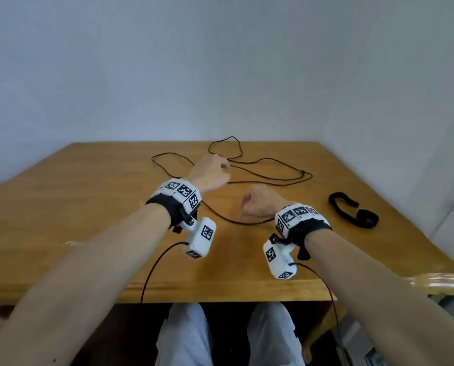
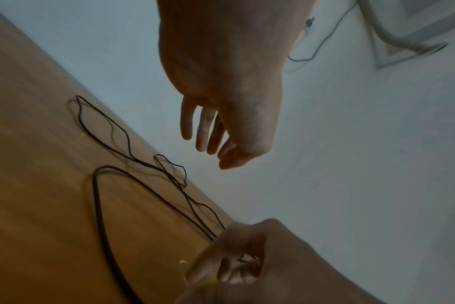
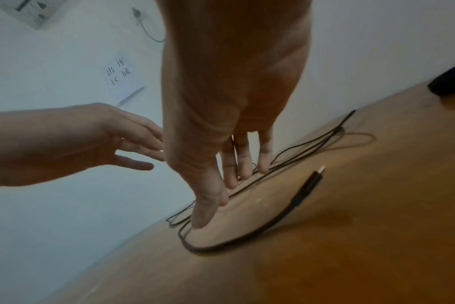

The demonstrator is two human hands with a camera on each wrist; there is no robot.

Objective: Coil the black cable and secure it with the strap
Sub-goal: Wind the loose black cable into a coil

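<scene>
Right hand: nearest, low over the wooden table, fingers pointing down onto the black cable, thumb beside it; whether they pinch it cannot be told. Left hand: slightly farther, raised, fingers loose, holding nothing. Cable: sprawled uncoiled toward the far edge, plug lying free. Strap: black, right side, well apart.

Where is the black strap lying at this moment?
In the head view, the black strap lies on the wooden table at the right side, beyond the right hand and apart from the black cable.
</scene>
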